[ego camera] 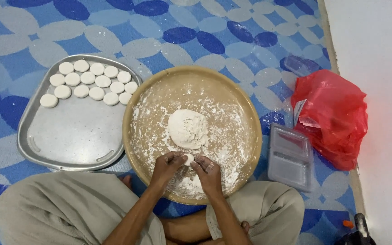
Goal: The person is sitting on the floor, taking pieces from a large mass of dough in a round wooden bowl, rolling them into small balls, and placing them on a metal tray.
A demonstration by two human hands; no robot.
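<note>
On the patterned floor mat, head view: a person sits cross-legged over a round tan basin (250,118) dusted with white flour.
Dough mound: a lump of white dough (187,129) lies at the middle of the basin, just beyond the hands and apart from them.
Left hand: the left hand (168,164) is curled, its fingertips pressed onto a small piece of dough (188,158).
Right hand: the right hand (207,171) meets the same piece from the other side; both hands pinch it between them, low over the near floor of the basin.
Step in hand: judging by the pose, a small portion is being shaped between the fingers, with the mound left as stock.
Metal tray: a rectangular metal tray (73,145) touches the basin's left rim; its far end carries rows of flat white dough discs (90,84), its near part is bare metal.
Next move calls for: an even press to match the discs, then a reach leftwards over the rim to the tray.
Right of the basin: a clear plastic lidded container (290,156), and a red plastic bag (334,118) by the white wall.
</note>
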